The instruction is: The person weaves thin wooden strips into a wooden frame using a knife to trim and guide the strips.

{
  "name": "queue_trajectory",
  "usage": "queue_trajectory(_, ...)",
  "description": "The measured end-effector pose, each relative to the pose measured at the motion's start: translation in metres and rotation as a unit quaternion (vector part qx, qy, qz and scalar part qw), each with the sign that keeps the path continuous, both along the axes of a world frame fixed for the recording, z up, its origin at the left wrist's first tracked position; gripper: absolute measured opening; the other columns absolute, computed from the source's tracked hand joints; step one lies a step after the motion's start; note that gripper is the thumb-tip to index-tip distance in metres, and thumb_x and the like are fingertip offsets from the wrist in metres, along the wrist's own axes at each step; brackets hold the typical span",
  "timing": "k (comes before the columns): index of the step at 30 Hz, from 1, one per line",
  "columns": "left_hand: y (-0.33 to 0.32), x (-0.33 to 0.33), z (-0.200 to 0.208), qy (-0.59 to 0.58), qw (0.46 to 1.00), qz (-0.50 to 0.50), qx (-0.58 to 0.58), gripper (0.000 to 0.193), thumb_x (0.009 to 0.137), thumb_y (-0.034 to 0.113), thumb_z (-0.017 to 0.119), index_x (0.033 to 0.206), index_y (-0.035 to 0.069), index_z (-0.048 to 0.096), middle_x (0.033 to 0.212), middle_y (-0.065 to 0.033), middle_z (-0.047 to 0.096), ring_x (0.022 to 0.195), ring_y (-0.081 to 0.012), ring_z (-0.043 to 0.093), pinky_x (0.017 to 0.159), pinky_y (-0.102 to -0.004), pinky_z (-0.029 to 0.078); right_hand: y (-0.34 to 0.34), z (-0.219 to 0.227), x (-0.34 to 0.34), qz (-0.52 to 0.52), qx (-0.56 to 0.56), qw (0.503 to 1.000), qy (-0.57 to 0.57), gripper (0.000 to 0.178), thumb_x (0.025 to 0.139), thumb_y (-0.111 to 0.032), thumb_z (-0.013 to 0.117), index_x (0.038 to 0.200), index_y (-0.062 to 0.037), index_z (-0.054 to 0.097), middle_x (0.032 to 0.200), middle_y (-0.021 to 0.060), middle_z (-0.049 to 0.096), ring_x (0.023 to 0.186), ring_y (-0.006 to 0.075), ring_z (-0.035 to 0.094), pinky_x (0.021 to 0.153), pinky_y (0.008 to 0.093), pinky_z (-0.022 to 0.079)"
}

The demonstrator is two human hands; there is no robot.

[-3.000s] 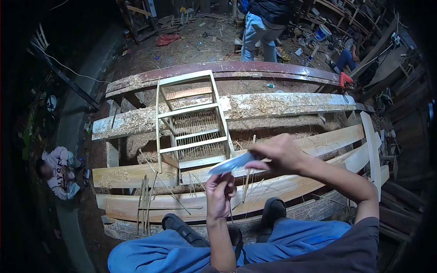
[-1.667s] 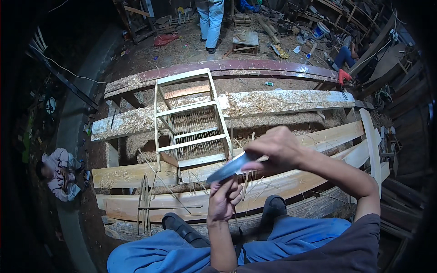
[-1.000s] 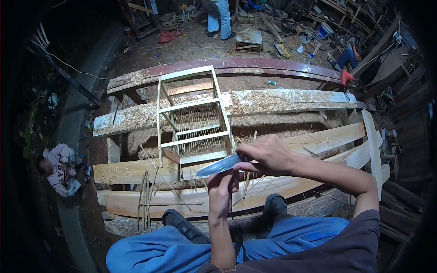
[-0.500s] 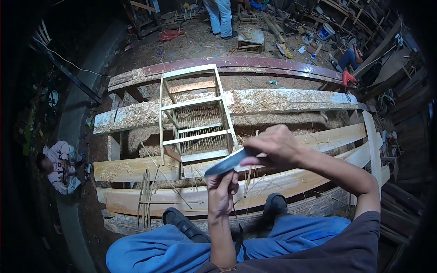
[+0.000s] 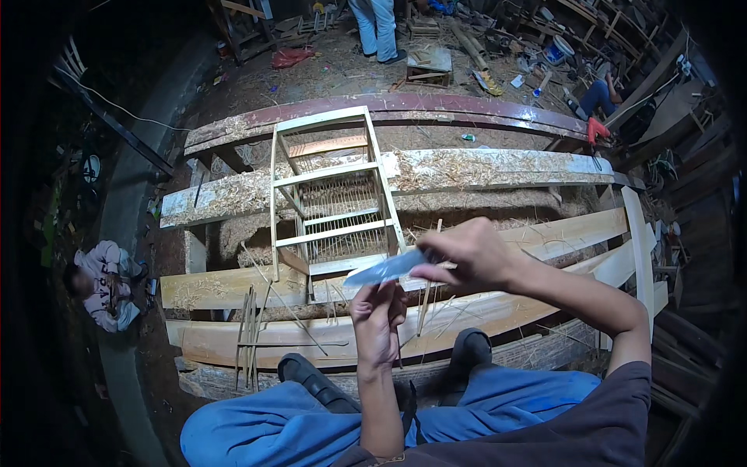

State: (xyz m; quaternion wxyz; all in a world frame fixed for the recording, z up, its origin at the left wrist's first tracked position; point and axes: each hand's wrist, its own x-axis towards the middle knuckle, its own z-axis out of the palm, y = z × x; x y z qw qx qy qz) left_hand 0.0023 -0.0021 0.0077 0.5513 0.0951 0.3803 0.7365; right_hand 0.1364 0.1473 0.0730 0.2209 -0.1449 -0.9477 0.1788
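My right hand (image 5: 467,253) is closed round the handle of a knife with a broad grey blade (image 5: 383,270). The blade points left and lies just above the fingertips of my left hand (image 5: 377,323). Those fingers are pinched together on a thin stick (image 5: 400,356), whose lower end shows below the hand; its upper part is hidden by fingers and blade. Beyond my hands, a pale wooden frame (image 5: 331,234) with crossbars and a row of thin rods rests across the planks. Several thin wooden strips (image 5: 247,335) lie left of my left hand.
Long planks (image 5: 451,319) span in front of my legs, and a bench strewn with shavings (image 5: 498,167) stands beyond. A red tool (image 5: 597,130) sits at the far right. One person (image 5: 105,280) is at the left, another (image 5: 377,31) stands at the back.
The knife blade has tilted and shifted slightly, showing its flat side more brightly. My left hand stays in nearly the same place, its fingers turned a little.
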Motion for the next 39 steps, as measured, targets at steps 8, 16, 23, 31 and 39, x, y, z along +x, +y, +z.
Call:
queue_trajectory(8,-0.004,0.005,0.005,0.001,1.000,-0.014,-0.025,0.042,0.090,-0.001,0.059,0.132,0.003,0.055,0.073,0.0009,0.055,0.054,-0.0021,0.041,0.045,-0.0172,0.031,-0.007,-0.006,-0.010,0.047,0.004,0.999,-0.012,0.035,0.090,-0.046,0.063,0.088,-0.0113,0.059,0.057,0.0051,0.060,0.043,0.0220,0.058,0.039,0.0346,0.043)
queue_trajectory(16,-0.003,-0.002,0.007,0.026,0.999,-0.047,0.000,0.029,0.096,0.011,0.062,0.123,0.002,0.064,0.073,0.0000,0.055,0.056,-0.0024,0.040,0.046,-0.0163,0.030,0.049,-0.012,0.010,-0.153,-0.026,0.986,0.057,0.043,0.093,-0.050,0.057,0.086,-0.0082,0.063,0.058,0.0024,0.059,0.048,0.0155,0.058,0.042,0.0304,0.039)
queue_trajectory(23,0.000,-0.007,0.005,0.065,0.997,0.002,-0.043,0.034,0.096,0.013,0.061,0.128,0.003,0.059,0.071,0.0013,0.054,0.055,-0.0014,0.041,0.045,-0.0160,0.030,0.046,0.006,0.027,-0.201,-0.105,0.973,0.032,0.036,0.094,-0.042,0.059,0.093,-0.0065,0.063,0.065,0.0078,0.066,0.053,0.0175,0.063,0.046,0.0299,0.045)
queue_trajectory(31,-0.001,0.005,0.003,0.019,0.998,-0.043,-0.042,0.040,0.095,0.012,0.061,0.134,0.004,0.054,0.070,0.0079,0.045,0.053,-0.0005,0.032,0.045,-0.0171,0.022,-0.007,-0.002,-0.010,0.053,-0.012,0.998,-0.025,0.033,0.089,-0.044,0.065,0.091,-0.0119,0.061,0.058,0.0037,0.062,0.046,0.0200,0.060,0.041,0.0317,0.043)
queue_trajectory(39,-0.001,0.001,0.011,0.050,0.998,-0.041,-0.008,0.032,0.097,0.011,0.057,0.128,0.002,0.058,0.068,0.0052,0.046,0.053,-0.0011,0.031,0.045,-0.0178,0.024,0.064,0.014,0.012,-0.252,-0.154,0.955,-0.007,0.032,0.096,-0.038,0.057,0.097,-0.0074,0.065,0.064,0.0108,0.064,0.052,0.0221,0.062,0.048,0.0361,0.046)
